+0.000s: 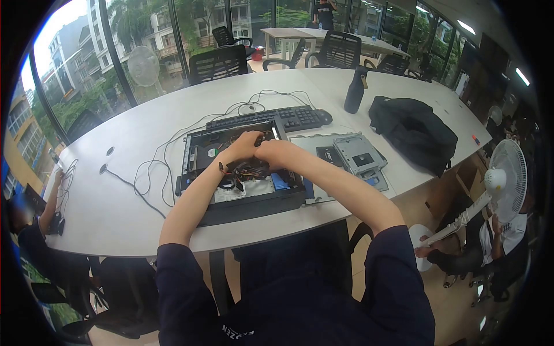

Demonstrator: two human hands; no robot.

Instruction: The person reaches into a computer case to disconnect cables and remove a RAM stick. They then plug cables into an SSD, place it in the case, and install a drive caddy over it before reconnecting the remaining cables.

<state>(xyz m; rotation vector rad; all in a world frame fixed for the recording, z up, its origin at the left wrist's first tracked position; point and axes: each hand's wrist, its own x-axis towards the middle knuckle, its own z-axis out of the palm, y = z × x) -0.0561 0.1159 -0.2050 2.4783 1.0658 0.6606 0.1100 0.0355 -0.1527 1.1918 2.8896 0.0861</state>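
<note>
An opened desktop computer case (248, 212) lies flat on the table in front of me, its inside facing up. My left hand (243, 147) reaches into its upper middle, fingers bent and closed. Right beside it, touching or nearly so, is my right hand (272, 153), also closed; its fingertips are mostly hidden. What they pinch among the parts cannot be made out. Bundled cables (251, 172) spread below my hands. A blue plastic part (280, 181) shows near the case's lower right, and a round green-and-white label (213, 153) left of my left wrist.
Behind the case are a keyboard (300, 119) and mouse (324, 117). To the right, a metal panel (306, 140) carries a metal drive bracket (359, 153). Farther right stand a dark bottle (355, 93) and a black bag (412, 132). Loose cables (151, 176) run left; people sit at both sides.
</note>
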